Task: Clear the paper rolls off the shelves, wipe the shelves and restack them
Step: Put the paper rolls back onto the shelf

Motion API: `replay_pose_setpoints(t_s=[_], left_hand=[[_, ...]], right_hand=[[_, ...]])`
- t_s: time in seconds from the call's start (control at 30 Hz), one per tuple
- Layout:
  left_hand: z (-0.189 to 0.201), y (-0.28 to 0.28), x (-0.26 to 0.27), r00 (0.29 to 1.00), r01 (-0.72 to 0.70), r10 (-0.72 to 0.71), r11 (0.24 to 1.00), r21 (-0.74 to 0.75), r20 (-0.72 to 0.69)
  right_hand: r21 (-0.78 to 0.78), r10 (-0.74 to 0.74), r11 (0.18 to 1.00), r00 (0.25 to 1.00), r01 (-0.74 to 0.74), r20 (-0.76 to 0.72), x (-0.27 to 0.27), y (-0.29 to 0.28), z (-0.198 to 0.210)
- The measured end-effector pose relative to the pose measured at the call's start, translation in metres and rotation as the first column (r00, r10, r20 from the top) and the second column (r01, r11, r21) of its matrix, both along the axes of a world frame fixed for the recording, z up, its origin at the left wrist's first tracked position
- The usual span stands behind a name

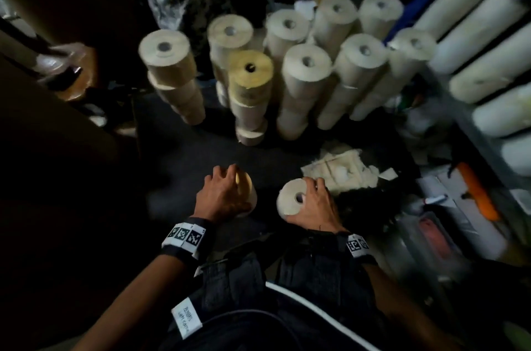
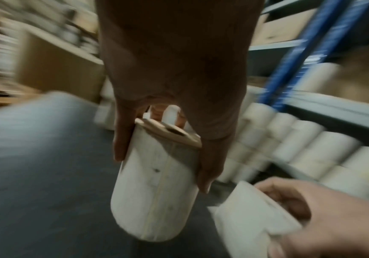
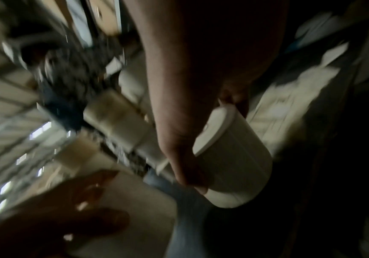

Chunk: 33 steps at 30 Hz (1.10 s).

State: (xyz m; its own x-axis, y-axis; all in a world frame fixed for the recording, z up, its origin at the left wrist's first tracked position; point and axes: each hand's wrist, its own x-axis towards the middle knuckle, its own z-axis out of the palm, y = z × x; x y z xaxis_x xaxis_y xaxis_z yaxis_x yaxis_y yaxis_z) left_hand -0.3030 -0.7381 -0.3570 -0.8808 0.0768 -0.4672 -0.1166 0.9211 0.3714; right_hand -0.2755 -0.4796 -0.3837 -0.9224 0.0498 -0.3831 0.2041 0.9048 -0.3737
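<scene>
My left hand grips a cream paper roll from above, over the dark floor; the left wrist view shows its fingers curled down both sides of that roll. My right hand holds a second white roll by its end, the core hole showing; in the right wrist view the thumb and fingers wrap that roll. Several stacks of upright rolls stand on the floor ahead, one with a yellowish top. More rolls lie on the shelf at right.
Torn paper scraps lie on the floor just beyond my right hand. A blue shelf upright and grey shelf edges run along the right. Clutter with an orange tool fills the lower right. Cardboard boxes stand at left.
</scene>
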Motion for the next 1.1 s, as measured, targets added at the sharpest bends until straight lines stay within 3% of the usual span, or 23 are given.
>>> replay_pose_setpoints(t_s=[0.27, 0.57, 0.93, 1.1], left_hand=[[0.052, 0.14, -0.004, 0.951, 0.26, -0.251, 0.965, 0.03, -0.182], [0.15, 0.266, -0.043, 0.801, 0.516, -0.469, 0.856, 0.032, -0.372], [0.255, 0.354, -0.168, 0.592, 0.643, -0.555, 0.762, -0.072, -0.585], [0.293, 0.379, -0.236, 0.551, 0.629, -0.556, 0.767, -0.129, -0.621]], right_hand=[[-0.019, -0.259, 0.965, 0.944, 0.261, -0.205, 0.043, 0.136, 0.084], [-0.028, -0.401, 0.9, 0.8, 0.435, -0.447, 0.042, 0.251, 0.205], [-0.062, -0.395, 0.887, 0.683, 0.457, -0.614, -0.073, 0.322, 0.35], [-0.085, -0.393, 0.886, 0.64, 0.457, -0.66, -0.152, 0.34, 0.415]])
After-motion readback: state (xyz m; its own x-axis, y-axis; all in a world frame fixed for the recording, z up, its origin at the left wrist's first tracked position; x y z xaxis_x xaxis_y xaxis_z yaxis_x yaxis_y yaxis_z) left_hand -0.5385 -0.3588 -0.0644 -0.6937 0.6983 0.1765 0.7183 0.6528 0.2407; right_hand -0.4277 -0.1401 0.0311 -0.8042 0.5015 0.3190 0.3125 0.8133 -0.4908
